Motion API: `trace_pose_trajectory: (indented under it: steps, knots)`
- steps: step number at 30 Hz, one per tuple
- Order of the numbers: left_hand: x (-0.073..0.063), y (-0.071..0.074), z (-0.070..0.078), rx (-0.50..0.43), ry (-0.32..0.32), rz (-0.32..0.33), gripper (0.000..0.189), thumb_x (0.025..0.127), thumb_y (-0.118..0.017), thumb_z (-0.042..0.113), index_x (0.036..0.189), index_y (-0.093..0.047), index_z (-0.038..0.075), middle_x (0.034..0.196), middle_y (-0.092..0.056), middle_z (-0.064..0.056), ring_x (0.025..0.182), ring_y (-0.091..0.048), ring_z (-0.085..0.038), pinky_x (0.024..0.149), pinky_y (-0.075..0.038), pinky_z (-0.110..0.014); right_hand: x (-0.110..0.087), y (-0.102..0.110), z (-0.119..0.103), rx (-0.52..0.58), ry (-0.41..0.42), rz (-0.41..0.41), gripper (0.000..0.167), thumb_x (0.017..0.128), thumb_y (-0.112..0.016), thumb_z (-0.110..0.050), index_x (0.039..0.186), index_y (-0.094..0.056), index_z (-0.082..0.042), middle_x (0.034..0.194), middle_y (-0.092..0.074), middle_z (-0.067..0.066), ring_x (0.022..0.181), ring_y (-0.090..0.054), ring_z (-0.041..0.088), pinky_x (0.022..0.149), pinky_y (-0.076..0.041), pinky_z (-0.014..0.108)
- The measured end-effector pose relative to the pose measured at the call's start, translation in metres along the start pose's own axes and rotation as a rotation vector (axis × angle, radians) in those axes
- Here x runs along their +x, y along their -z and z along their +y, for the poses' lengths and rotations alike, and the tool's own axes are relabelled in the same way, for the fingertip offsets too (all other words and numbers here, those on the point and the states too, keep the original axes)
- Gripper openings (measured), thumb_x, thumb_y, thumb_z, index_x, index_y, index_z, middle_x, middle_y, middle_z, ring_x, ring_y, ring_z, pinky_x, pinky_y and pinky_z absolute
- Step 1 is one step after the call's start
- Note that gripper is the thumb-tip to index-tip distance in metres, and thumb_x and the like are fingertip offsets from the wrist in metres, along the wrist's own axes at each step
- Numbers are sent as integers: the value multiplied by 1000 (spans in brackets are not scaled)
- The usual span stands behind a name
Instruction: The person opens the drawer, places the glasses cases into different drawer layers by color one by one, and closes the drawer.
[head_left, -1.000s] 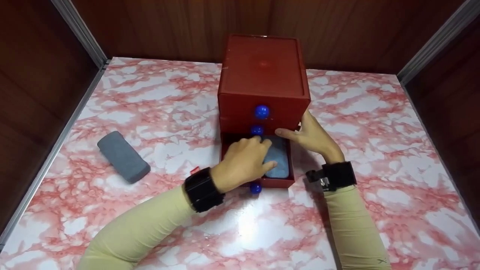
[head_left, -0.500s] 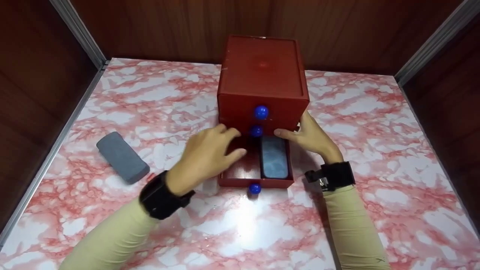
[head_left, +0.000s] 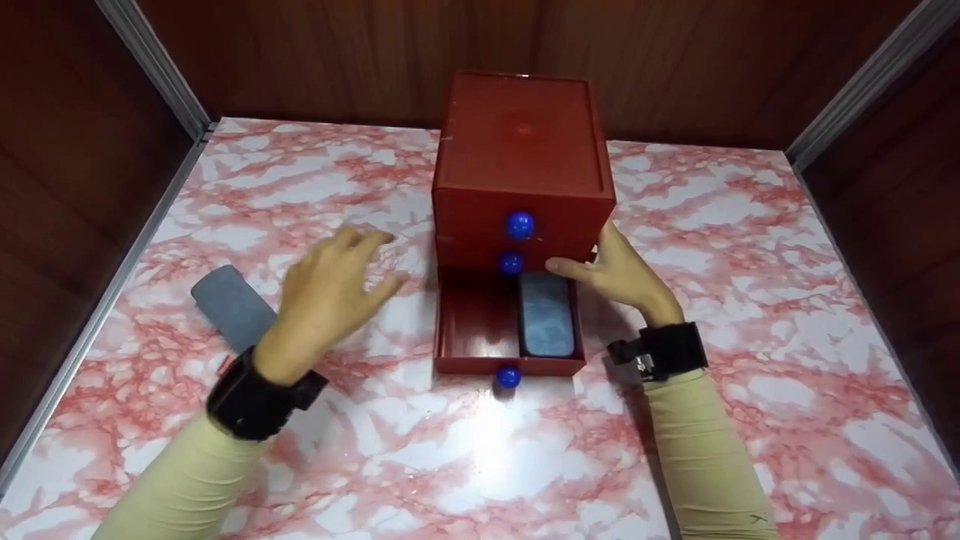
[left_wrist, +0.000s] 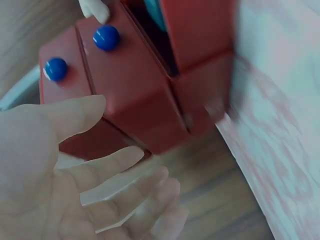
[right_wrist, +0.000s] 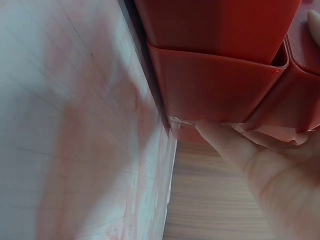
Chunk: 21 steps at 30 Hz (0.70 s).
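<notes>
A red drawer cabinet [head_left: 525,135] with blue ball knobs stands at the middle of the table. Its bottom drawer [head_left: 480,322] is pulled out, and a grey-blue rounded block [head_left: 547,315] lies along the drawer's right side. My right hand [head_left: 634,277] grips the cabinet's right front edge, thumb on the front and fingers along the side, as the right wrist view also shows. To the left of the cabinet my left hand [head_left: 330,292] is in the air, fingers spread and holding nothing. A second grey block [head_left: 234,306] lies on the table, partly covered by the left hand and wrist.
The table [head_left: 750,420] has a red and white marbled top. Dark wood panels [head_left: 337,60] stand at the back and both sides, with metal rails [head_left: 169,67] at the corners. A small red piece [head_left: 224,364] shows beside the left wristband.
My left hand has come out of the drawer and moved left toward the second grey block, leaving the block in the drawer. The right hand stays on the cabinet.
</notes>
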<state>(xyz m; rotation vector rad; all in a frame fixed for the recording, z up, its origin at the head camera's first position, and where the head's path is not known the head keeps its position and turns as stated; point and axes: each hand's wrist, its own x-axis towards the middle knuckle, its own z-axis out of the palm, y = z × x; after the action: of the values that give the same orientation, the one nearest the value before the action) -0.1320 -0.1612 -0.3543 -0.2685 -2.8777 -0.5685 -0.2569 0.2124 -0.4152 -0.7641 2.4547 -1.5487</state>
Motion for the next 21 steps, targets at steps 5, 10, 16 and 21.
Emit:
trace_pose_trajectory:
  steps: [5, 10, 16, 21]
  knots:
    - [-8, 5, -29, 8, 96, -11, 60, 100, -73, 43, 150, -58, 14, 141, -59, -22, 122, -58, -46, 83, -57, -67, 0, 0, -1, 8, 3, -7, 76, 94, -84, -22, 155, -41, -13, 146, -59, 8, 130, -61, 24, 109, -50, 38]
    - [-17, 7, -57, 38, 194, -26, 70, 100, -71, 46, 157, -49, 14, 153, -47, -25, 132, -46, -53, 94, -45, -78, -1, 0, 0, 8, -10, 6, 75, 94, -84, -22, 154, -40, -13, 146, -58, 7, 130, -61, 24, 109, -49, 39]
    - [-30, 9, -89, 50, 301, -47, 78, 100, -67, 54, 162, -42, 15, 157, -36, -33, 131, -40, -63, 93, -41, -84, -2, 0, 0, 7, -7, 5, 76, 94, -84, -21, 155, -39, -12, 146, -58, 9, 130, -60, 26, 109, -50, 40]
    - [-44, 8, -112, 53, 405, -117, 89, 100, -57, 69, 165, -32, 13, 159, -25, -40, 132, -33, -73, 93, -35, -89, 0, 0, -1, -9, 16, -4, 79, 94, -84, -23, 157, -37, -13, 148, -56, 8, 131, -60, 25, 110, -49, 44]
